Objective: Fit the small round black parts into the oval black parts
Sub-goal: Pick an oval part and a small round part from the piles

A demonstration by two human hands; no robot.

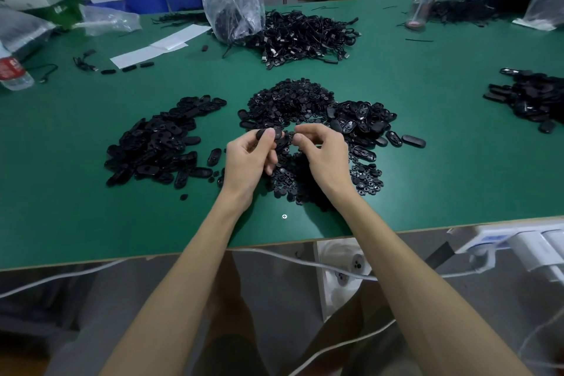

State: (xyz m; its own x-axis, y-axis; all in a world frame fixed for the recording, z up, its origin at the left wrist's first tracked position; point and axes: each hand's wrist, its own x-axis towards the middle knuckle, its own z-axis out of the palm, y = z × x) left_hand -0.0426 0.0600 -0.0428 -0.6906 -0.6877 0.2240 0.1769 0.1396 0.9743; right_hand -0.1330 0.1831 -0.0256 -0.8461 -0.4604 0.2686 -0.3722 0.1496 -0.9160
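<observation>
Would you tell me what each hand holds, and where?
Left hand pinches an oval black part across its middle; right hand pinches a small black piece.

The left hand (pixel 248 159) and right hand (pixel 323 151), both above the worktop (pixel 91 223), are bare. Both forearms are bare along their full visible length, from the wrists above the worktop to the limit of view below it. Beneath the worktop edge the lap is in shadow; clothing there cannot be identified.

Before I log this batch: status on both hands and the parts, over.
Left hand pinches an oval part. Right hand pinches what looks like a round part, beside it. Nothing between them.
</observation>
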